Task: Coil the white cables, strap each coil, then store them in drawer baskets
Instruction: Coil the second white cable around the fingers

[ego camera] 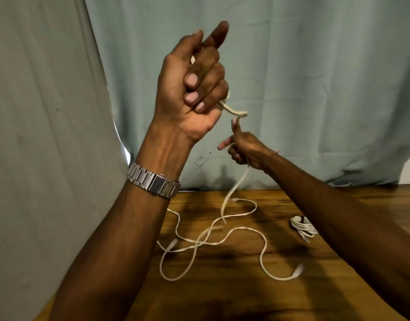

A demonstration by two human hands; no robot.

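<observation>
My left hand (194,82) is raised high, fingers curled round one end of a white cable (234,188). The cable leaves that fist, bends past my right thumb and runs through my right hand (243,149), which grips it lower and to the right. From there it hangs blurred down to the wooden table (222,297). Loose white cable (265,246) lies in wide loops on the table, with plugs at its ends. A coiled white cable (302,227) with a dark strap lies at the right, partly behind my right forearm.
A pale green curtain (315,77) hangs close behind the table's far edge. A metal watch (154,181) sits on my left wrist. No drawer or baskets are in view.
</observation>
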